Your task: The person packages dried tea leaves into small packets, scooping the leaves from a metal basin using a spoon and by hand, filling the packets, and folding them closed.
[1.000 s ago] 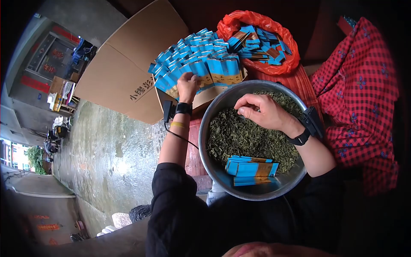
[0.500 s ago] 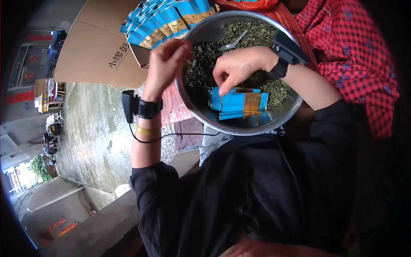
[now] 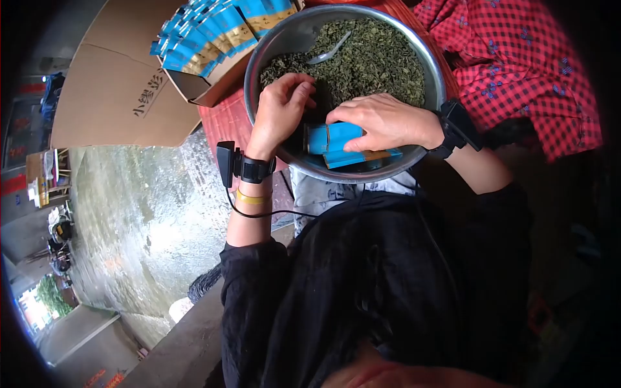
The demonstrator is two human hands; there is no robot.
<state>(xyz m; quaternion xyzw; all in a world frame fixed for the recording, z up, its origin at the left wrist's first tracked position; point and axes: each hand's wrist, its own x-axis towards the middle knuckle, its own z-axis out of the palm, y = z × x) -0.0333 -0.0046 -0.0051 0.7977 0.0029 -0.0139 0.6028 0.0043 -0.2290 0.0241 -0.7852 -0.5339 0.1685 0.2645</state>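
Probably at the grab-a-packet step, grasping the blue-and-gold packets (image 3: 345,134) with the right hand (image 3: 388,123) at the near side of the metal basin (image 3: 291,40), just beside the loose dried green leaves (image 3: 375,55). Likely calls for a careful fingertip pinch to separate just one, with the left hand (image 3: 283,107) half-curled nearby, can't tell if holding anything. Compared with half a second ago, further inside the basin with the left, and covering more of the packets with the right.
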